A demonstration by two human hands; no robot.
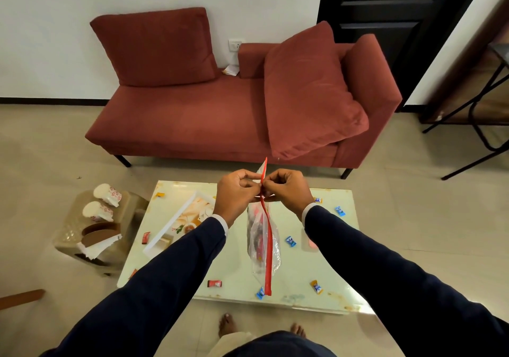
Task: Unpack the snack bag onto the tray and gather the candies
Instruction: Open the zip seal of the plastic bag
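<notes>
Both hands, left (237,194) and right (286,191), pinch my limp, slippery bag (263,242) by its stiffer red zip strip (268,249), the surest hold, above the worktop (297,268); it hangs light.

Left forearm covers the near end of the white picture-printed tray (176,220); contents of the clear red-zippered plastic bag (261,235) between the wrists are indistinct.
</notes>
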